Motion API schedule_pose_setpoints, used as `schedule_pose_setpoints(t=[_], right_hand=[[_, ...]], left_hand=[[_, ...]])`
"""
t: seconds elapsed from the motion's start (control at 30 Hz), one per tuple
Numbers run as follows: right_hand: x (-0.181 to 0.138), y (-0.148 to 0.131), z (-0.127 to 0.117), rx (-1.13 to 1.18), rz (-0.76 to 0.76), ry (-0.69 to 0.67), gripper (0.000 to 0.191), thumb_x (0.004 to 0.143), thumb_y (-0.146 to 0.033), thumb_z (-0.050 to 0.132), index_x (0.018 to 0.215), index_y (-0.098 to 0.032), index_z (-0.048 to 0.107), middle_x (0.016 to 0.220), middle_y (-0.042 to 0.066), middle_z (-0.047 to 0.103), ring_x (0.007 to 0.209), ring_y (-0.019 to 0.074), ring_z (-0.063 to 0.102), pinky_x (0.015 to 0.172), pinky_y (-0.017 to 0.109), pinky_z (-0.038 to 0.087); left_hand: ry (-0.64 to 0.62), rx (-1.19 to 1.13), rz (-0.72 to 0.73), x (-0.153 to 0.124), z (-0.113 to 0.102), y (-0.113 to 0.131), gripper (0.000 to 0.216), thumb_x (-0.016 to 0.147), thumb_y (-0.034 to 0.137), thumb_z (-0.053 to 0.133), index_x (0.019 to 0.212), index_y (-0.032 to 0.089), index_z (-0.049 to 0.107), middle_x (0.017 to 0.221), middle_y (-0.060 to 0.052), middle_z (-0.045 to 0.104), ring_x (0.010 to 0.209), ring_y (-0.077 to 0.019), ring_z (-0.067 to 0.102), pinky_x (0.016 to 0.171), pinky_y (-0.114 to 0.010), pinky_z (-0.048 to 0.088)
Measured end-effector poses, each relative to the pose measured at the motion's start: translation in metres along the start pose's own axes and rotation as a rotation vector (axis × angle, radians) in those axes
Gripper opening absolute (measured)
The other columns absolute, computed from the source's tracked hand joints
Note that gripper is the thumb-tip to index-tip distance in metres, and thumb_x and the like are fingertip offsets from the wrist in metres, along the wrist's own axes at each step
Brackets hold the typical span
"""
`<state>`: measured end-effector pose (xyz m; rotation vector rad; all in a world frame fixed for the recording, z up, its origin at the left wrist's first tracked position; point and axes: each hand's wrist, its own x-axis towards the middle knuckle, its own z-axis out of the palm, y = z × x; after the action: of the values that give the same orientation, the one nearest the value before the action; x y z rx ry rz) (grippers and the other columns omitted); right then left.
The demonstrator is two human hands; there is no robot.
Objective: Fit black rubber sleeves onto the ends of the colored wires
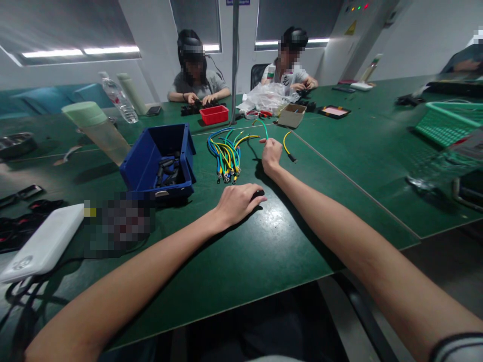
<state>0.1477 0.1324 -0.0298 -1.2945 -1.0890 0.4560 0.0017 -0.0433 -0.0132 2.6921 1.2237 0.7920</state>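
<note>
My left hand (238, 202) is closed around a small black part (258, 194), whose tip shows past the fingers, low over the green tabletop. Farther out, my right hand (272, 152) pinches a green wire (265, 129) that curves up out of the fist. Between and beyond the hands lies a bunch of blue, yellow and green wires (226, 153), with metal lugs at their near ends. To the right of my right hand a single yellow wire (286, 143) rests on the table, a black piece on its near end. A blue bin (133, 168) on the left holds several black parts (168, 171).
A pale green-lidded bottle (103, 133) leans beside the bin, with a white power bank (45, 241) nearer. Across the table two people work near a red tray (214, 115), a plastic bag (266, 98) and a small carton (292, 116). A green basket (449, 123) stands right.
</note>
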Motion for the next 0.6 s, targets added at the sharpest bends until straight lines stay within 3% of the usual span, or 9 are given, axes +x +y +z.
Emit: schedule_pose_setpoints(t=[0.2,0.6], right_hand=[[-0.002,-0.004,-0.003,0.023,0.015,-0.006,0.03,0.079,-0.029,0.037,0.07,-0.018,0.064,0.063,0.001,0.057,0.069,0.0193,0.058,0.071,0.031,0.044],[-0.003,-0.007,-0.003,-0.017,-0.006,-0.062,0.038,0.081,-0.033,0.035,0.076,-0.016,0.068,0.075,0.006,0.066,0.079,0.0204,0.06,0.078,0.031,0.044]], left_hand=[[0.13,0.003,-0.122,0.0,0.0,-0.003,0.028,0.094,0.043,0.055,0.106,0.02,0.066,0.098,-0.003,0.075,0.084,-0.0186,0.07,0.072,-0.028,0.049],[0.118,0.053,-0.199,0.002,-0.003,-0.013,0.027,0.093,0.041,0.056,0.107,0.022,0.067,0.098,-0.003,0.075,0.081,-0.0185,0.069,0.072,-0.029,0.049]])
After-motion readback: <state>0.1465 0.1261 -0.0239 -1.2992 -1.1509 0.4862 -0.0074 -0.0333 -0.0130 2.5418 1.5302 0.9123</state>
